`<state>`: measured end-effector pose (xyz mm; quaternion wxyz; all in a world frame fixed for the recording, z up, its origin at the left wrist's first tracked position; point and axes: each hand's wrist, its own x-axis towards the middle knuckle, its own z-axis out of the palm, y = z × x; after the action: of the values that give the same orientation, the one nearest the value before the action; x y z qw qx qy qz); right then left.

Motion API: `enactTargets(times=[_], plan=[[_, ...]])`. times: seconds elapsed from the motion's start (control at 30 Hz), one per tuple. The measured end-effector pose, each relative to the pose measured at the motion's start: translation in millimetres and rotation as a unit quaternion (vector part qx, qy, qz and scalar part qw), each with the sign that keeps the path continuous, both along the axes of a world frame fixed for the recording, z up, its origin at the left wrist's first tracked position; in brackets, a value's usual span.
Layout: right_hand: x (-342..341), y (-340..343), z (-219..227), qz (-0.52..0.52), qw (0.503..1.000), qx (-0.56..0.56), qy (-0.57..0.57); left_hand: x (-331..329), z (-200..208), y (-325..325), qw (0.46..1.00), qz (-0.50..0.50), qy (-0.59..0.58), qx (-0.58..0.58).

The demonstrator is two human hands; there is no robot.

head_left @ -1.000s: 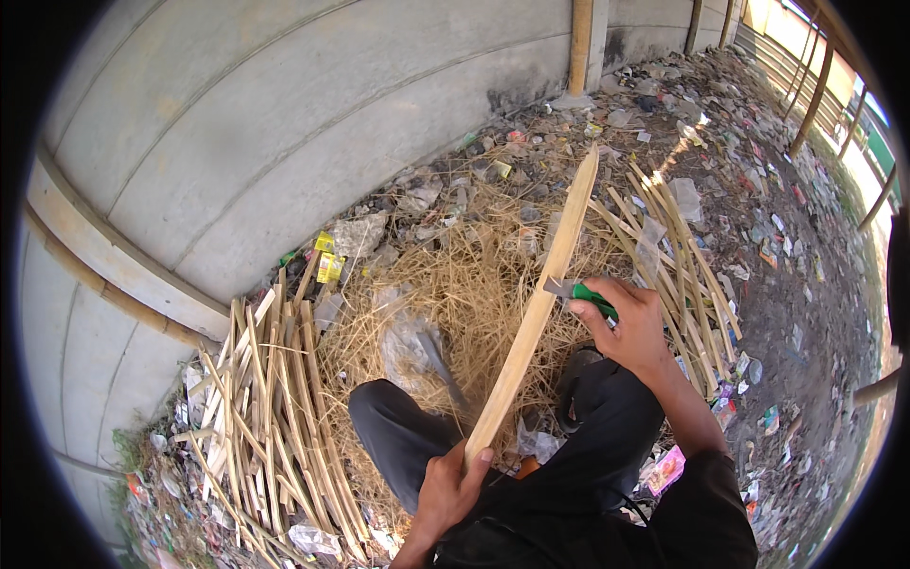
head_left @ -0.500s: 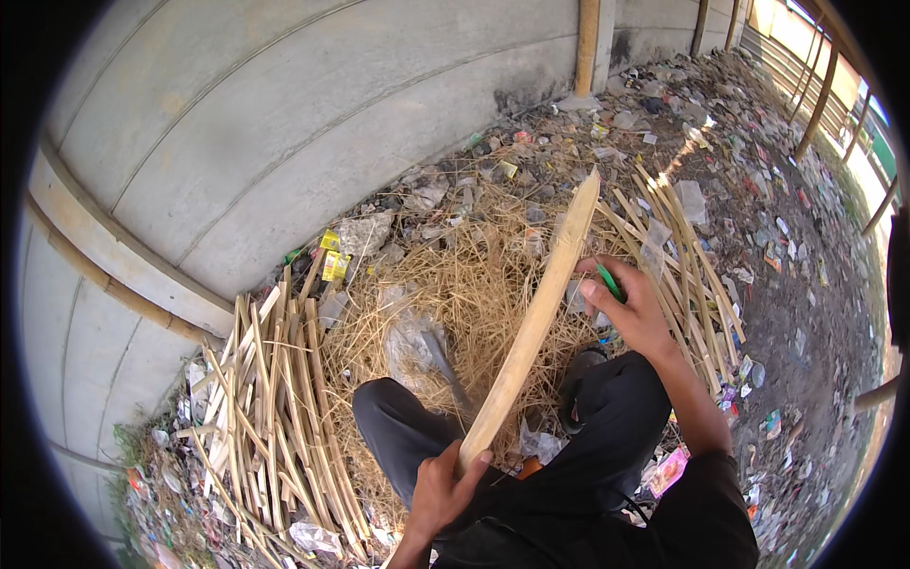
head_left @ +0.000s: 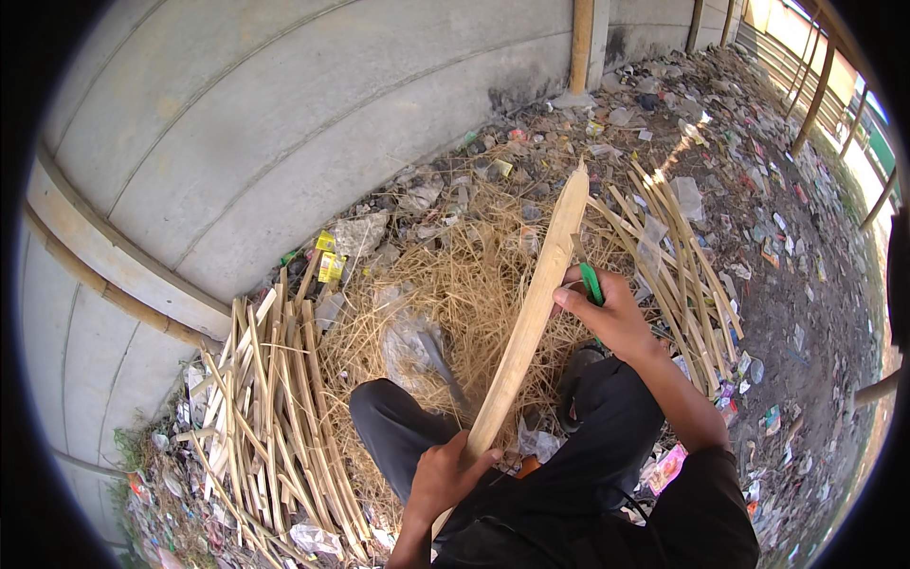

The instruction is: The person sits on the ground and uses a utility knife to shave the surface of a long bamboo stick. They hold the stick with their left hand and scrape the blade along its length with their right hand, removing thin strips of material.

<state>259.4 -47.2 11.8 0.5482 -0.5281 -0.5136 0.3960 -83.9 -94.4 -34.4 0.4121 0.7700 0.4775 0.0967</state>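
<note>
A long, pale split bamboo slat (head_left: 533, 332) slants across the middle, its far tip pointed and slightly splintered. My left hand (head_left: 445, 482) is closed around its lower part, close to my lap. In my right hand (head_left: 609, 313) is a green-handled knife (head_left: 591, 284). Its short blade shows beside the slat's right edge, and the fingertips of that hand reach the same edge. Below the slat lies a heap of bamboo shavings (head_left: 455, 275) between and beyond my knees.
A pile of split bamboo strips (head_left: 275, 408) lies to the left, another bundle of strips (head_left: 684, 261) to the right. A grey tool-like piece (head_left: 444, 365) rests on a clear plastic bag (head_left: 406, 341). Behind stands a concrete wall (head_left: 313, 123); litter covers the ground (head_left: 787, 313).
My right hand has moved left with the knife, up to the slat's edge. The slat's far end has shifted slightly left; my left hand still grips it.
</note>
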Motion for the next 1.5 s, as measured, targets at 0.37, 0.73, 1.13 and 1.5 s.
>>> enactTargets(times=[0.37,0.73,1.13,1.5], plan=[[-3.0,-1.0,3.2,0.029,0.999,-0.020,-0.010,42.2,-5.9,14.5,0.970,0.082,-0.210,-0.090],[16.5,-3.6,2.4,0.132,0.967,-0.126,0.176,41.6,-5.2,11.4,0.974,0.099,-0.204,-0.022],[35.1,-4.5,-9.7,-0.045,0.998,-0.052,-0.002,29.6,11.8,25.4,0.960,0.174,-0.215,-0.044],[-31.8,-25.0,-2.5,0.045,0.903,0.152,-0.399,41.1,21.5,25.7,0.973,0.148,-0.172,0.029]])
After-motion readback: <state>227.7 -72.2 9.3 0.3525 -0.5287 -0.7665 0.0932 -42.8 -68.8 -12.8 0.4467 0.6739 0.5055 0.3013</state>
